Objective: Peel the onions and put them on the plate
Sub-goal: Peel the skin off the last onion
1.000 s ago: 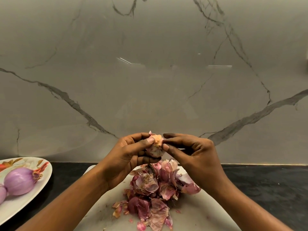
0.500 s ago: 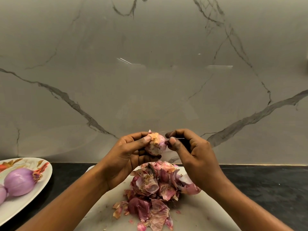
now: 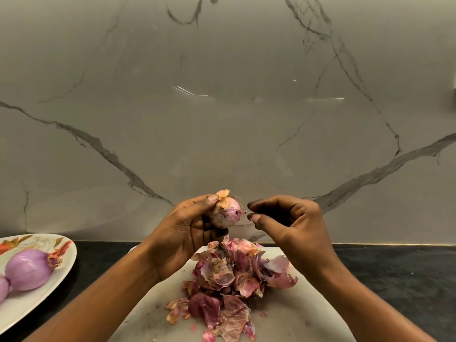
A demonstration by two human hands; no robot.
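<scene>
My left hand (image 3: 182, 233) grips a small, partly peeled onion (image 3: 225, 213) above the pile of peels, with a flap of orange skin sticking up at its top. My right hand (image 3: 288, 218) is just right of the onion and apart from it. Its fingers are curled, and the thumb and forefinger pinch what looks like a thin strand of peel. At the far left, a white patterned plate (image 3: 61, 272) holds a peeled purple onion (image 3: 27, 270) and part of a second one (image 3: 3, 288) at the frame edge.
A heap of purple and brown onion peels (image 3: 229, 275) lies on a white cutting board (image 3: 291, 317) under my hands. The board sits on a black counter (image 3: 394, 267). A grey marble wall (image 3: 222, 119) rises right behind it.
My right hand has pulled away from the onion to the right, so there is now a gap. My left hand has turned the onion, and more of its purple side shows.
</scene>
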